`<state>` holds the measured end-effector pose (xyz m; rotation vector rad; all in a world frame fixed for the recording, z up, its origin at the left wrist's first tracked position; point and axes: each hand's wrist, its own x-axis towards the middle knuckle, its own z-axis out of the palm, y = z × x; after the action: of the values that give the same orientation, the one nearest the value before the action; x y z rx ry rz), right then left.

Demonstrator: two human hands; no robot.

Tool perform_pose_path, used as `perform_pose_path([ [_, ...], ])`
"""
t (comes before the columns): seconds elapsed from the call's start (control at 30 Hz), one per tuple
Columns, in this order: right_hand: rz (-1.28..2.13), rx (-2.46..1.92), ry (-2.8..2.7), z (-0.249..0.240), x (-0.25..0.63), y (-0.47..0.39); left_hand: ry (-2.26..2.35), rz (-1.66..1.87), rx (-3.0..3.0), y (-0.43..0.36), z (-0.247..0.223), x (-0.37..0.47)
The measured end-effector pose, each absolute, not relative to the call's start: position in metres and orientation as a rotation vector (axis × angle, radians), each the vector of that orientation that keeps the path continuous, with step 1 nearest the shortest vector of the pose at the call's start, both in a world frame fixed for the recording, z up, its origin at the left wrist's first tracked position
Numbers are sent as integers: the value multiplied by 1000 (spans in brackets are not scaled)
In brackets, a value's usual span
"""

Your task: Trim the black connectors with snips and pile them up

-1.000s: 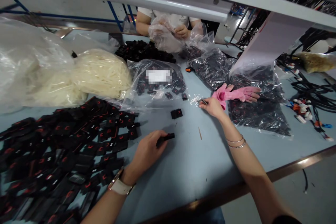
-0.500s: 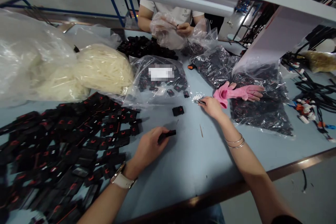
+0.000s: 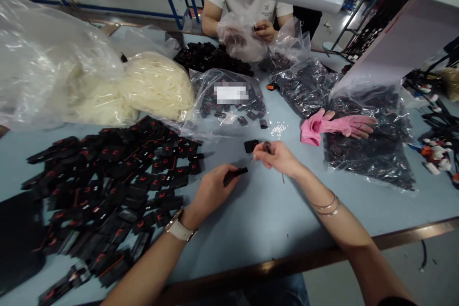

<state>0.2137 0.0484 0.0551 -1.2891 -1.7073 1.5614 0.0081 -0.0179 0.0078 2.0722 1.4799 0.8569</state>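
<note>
Both hands are at work over the blue tabletop (image 3: 258,220). Left hand (image 3: 217,186) is curled, thumb and fingers pinching a black plastic housing (image 3: 241,172) whose end juts rightward over the surface. Right hand (image 3: 278,158), a narrow gap away, is partly curled round a slim dark tool (image 3: 267,147) of unclear kind.

From the left, loose red-marked pieces (image 3: 118,177) crowd close to the left forearm, leaving little room there. Behind them bulges a clear bag of cream strips (image 3: 158,88), beside a clear bag of black parts (image 3: 229,117). Between the forearms, a broad stretch gives room down to the metal-trimmed front edge (image 3: 272,267). Another black block (image 3: 250,145) lies just behind the right fingertips, with tiny white bits (image 3: 278,129) scattered farther back. Pink gloves (image 3: 311,131) overlap bagged dark parts (image 3: 373,162), which limit space beyond the right wrist. Cable connectors (image 3: 437,150) are heaped at far right.
</note>
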Motion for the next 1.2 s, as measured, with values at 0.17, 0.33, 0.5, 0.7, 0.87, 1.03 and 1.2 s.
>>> perform_pose_path([
  [0.17,1624,-1226,-1776,34,189,31,1494,812,2096,-17,7,8],
  [0.33,1524,-1221,-1814,24,189,32,1505,783,2078,-17,8,8],
  [0.5,1519,-1221,-1761,23,187,29,1513,792,2065,-17,10,9],
  [0.7,1512,-1229,-1751,24,185,27,1496,788,2057,-17,10,10],
  [0.87,1381,-1283,-1824,23,184,25,1514,775,2080,-17,11,10],
  [1.03,1318,-1261,-1811,18,183,22,1533,768,2109,-17,10,10],
  [1.2,1324,-1229,-1801,16,182,20,1522,767,2099,-16,8,10],
])
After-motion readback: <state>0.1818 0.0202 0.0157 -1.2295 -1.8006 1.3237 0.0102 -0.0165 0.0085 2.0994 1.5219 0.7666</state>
